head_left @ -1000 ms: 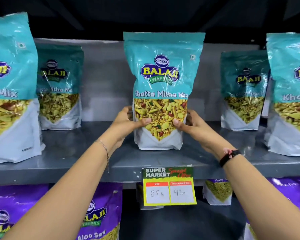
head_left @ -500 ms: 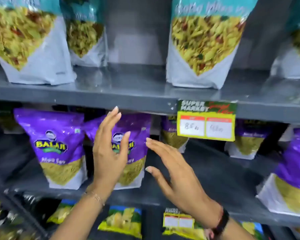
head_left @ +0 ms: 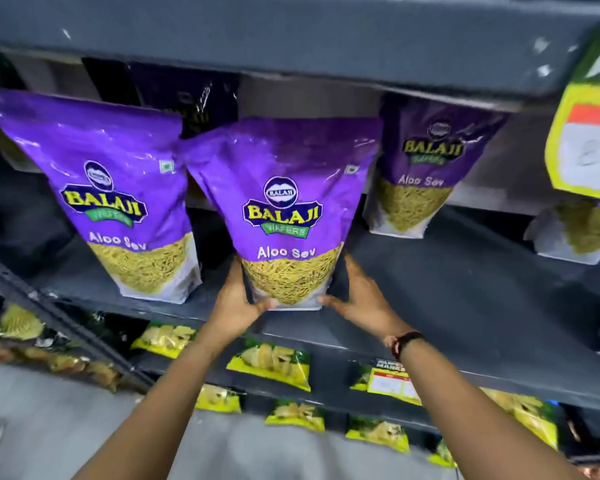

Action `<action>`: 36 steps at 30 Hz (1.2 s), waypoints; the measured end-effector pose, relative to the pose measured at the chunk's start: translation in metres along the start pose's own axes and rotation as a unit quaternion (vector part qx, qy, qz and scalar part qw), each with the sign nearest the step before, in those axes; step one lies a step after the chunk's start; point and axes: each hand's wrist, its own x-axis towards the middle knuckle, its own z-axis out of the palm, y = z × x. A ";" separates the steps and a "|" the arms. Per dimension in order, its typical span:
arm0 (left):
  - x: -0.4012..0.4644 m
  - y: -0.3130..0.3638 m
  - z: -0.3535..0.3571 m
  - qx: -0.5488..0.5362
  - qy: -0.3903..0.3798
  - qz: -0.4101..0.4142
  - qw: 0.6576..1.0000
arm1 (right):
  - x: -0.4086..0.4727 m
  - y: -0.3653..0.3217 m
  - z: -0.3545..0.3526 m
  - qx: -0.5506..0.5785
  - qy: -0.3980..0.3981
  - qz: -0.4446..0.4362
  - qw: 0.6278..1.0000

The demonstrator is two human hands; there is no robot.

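A purple Balaji Aloo Sev pouch (head_left: 284,209) stands upright on a dark grey shelf (head_left: 447,306), near its front edge. My left hand (head_left: 234,306) grips the pouch's lower left side, thumb across the bottom front corner. My right hand (head_left: 357,303) grips the lower right side, thumb at the bottom front. The fingers of both hands are hidden behind the pouch.
A second purple pouch (head_left: 118,202) stands just left, almost touching. Two more purple pouches (head_left: 426,171) (head_left: 582,230) stand further back on the right. A yellow price tag (head_left: 589,143) hangs from the shelf above. Yellow-green snack packets (head_left: 274,363) fill the lower shelves.
My hands left the teal Khatta Mitha Mix pouch on the upper shelf, dropped down with the view, and now grip the purple Aloo Sev pouch on the shelf below.
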 end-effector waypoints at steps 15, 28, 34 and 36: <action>-0.007 0.023 0.041 -0.058 -0.062 -0.018 0.996 | -0.036 0.027 -0.026 -0.006 0.079 0.044 0.996; -0.032 0.074 0.120 -0.039 -0.097 0.005 0.995 | -0.098 0.072 -0.093 -0.019 0.119 0.100 0.988; -0.036 0.079 0.125 -0.040 -0.107 -0.004 0.993 | -0.104 0.077 -0.098 -0.003 0.111 0.092 0.989; -0.036 0.080 0.125 -0.039 -0.110 -0.004 0.993 | -0.104 0.077 -0.098 0.000 0.108 0.092 0.990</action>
